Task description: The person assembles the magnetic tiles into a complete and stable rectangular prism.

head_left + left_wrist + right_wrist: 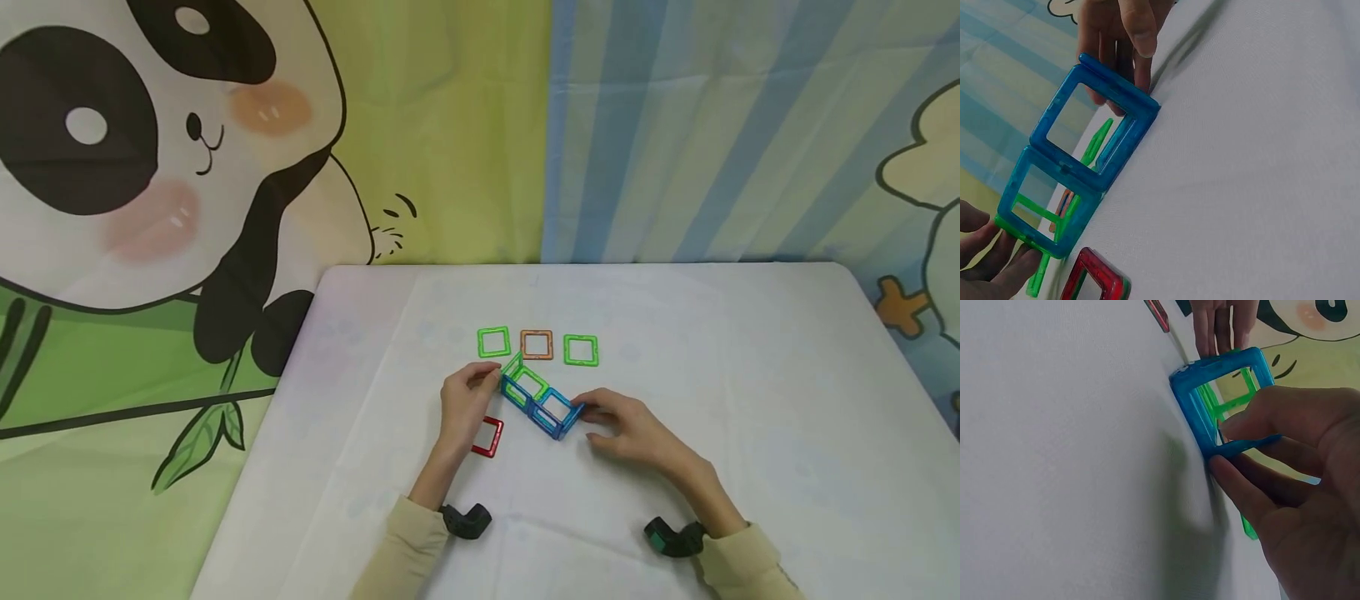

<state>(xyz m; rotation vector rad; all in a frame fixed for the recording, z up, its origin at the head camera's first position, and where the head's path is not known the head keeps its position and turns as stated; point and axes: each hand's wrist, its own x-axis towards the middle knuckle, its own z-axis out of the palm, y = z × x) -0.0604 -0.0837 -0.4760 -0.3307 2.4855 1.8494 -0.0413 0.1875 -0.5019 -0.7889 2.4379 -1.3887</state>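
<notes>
Several magnetic square tiles join into one shape on the white table. Its near side shows standing blue tiles [1052, 167]; a green tile [531, 382] and a blue one lie flat behind them, and another green tile [513, 365] stands at the left end. My left hand [467, 402] touches that left end with extended fingers [1020, 270]. At the opposite end my right hand [632, 427] has its fingers against the upright blue tile [1192, 403], its thumb apart from it. A red tile [492, 451] lies partly hidden by my left hand.
Behind the shape lie a green tile [481, 342], an orange tile [525, 345] and another green tile [581, 362] in a row. A printed curtain [450, 133] hangs beyond the far edge of the table [750, 375].
</notes>
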